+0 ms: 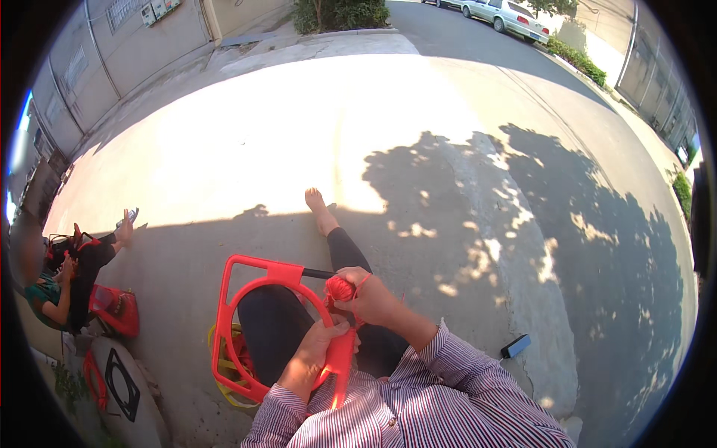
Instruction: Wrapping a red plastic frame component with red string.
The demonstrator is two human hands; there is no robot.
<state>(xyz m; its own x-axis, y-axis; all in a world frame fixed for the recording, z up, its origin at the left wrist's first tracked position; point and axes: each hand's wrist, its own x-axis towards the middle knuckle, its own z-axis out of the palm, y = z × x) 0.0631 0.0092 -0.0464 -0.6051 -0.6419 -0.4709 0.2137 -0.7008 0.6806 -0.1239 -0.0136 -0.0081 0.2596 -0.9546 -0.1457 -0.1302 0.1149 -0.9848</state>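
Observation:
A red plastic round frame (246, 285) rests across my lap, its ring open in the middle. My left hand (317, 351) grips the frame's near right rim. Just above it, my right hand (370, 297) is closed around a small ball of red yarn (340, 288), held against the frame's upper right edge, and a red strand runs down from it. My legs in dark trousers stretch out along the pavement, one bare foot (317, 203) reaching the sunlit patch. Striped shirt sleeves cover both my forearms.
Another person (71, 280) sits at the left with a red bag (118, 309) beside them. A small dark flat object (516, 346) lies on the concrete to my right. Yellow material (224, 377) pokes out under the frame. A white car (508, 16) is parked far up the street.

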